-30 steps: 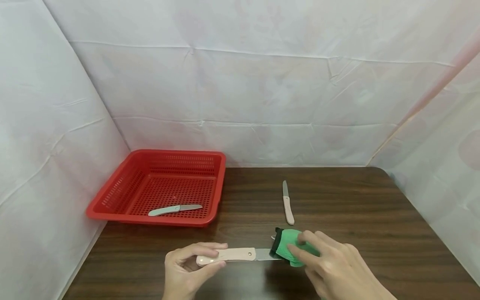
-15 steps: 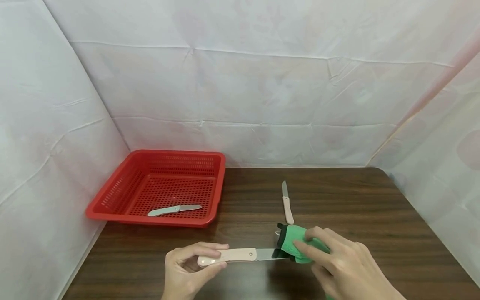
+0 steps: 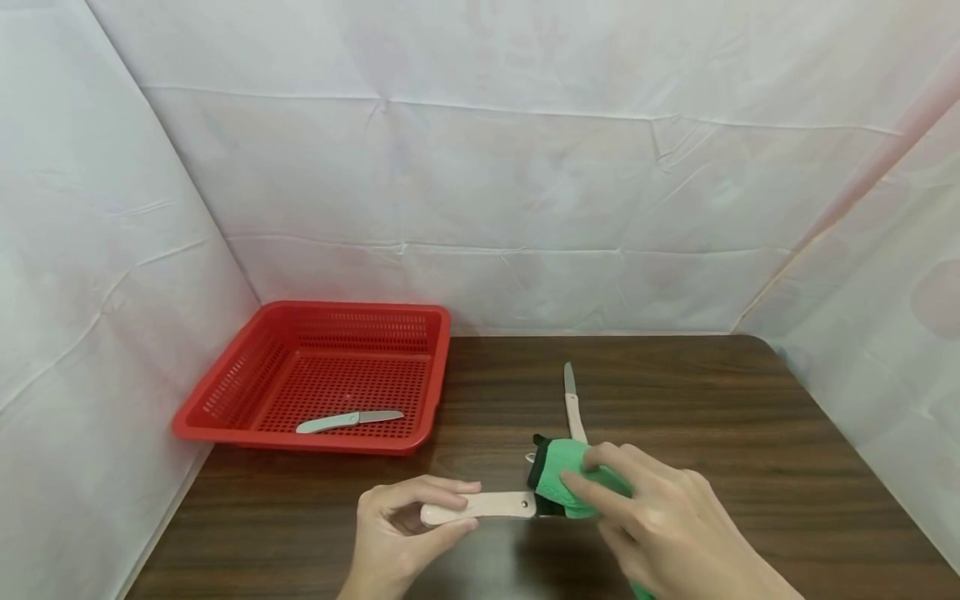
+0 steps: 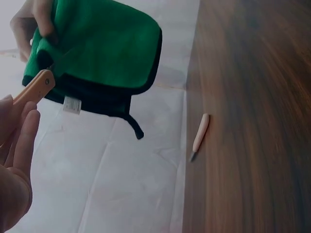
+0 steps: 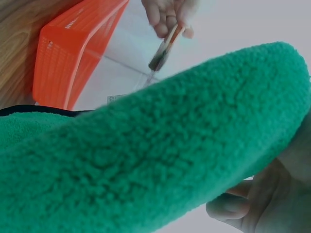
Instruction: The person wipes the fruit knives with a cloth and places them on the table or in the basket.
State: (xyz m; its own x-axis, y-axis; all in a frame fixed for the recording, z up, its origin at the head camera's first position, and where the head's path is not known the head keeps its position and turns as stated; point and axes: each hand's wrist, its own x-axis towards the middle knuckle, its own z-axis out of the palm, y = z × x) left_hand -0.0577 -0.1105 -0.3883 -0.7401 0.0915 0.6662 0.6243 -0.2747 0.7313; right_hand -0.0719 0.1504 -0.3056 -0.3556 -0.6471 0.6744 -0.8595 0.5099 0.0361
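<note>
My left hand [image 3: 405, 529] pinches the pale pink handle of a folding knife [image 3: 495, 505] between thumb and fingers, holding it level above the table. In the left wrist view the knife [image 4: 36, 90] points toward the cloth. A green cloth [image 3: 558, 471] with black edging is folded over the blade, right up to the handle's pivot end, so the blade is hidden in the head view. My right hand [image 3: 660, 517] grips this cloth with fingers and thumb. The fuzzy cloth [image 5: 160, 141] fills much of the right wrist view.
A red plastic basket [image 3: 352, 444] stands at the left, with an open light-green-handled knife [image 3: 337, 421] lying inside. Behind the cloth, another pink-handled knife [image 3: 573, 412] lies on the dark wood table [image 3: 675, 392]. White sheets [image 3: 525, 183] hang around the table.
The cloth slid right along the blade, then came back left to the handle, covering the blade. My left hand and the knife have shifted slightly right.
</note>
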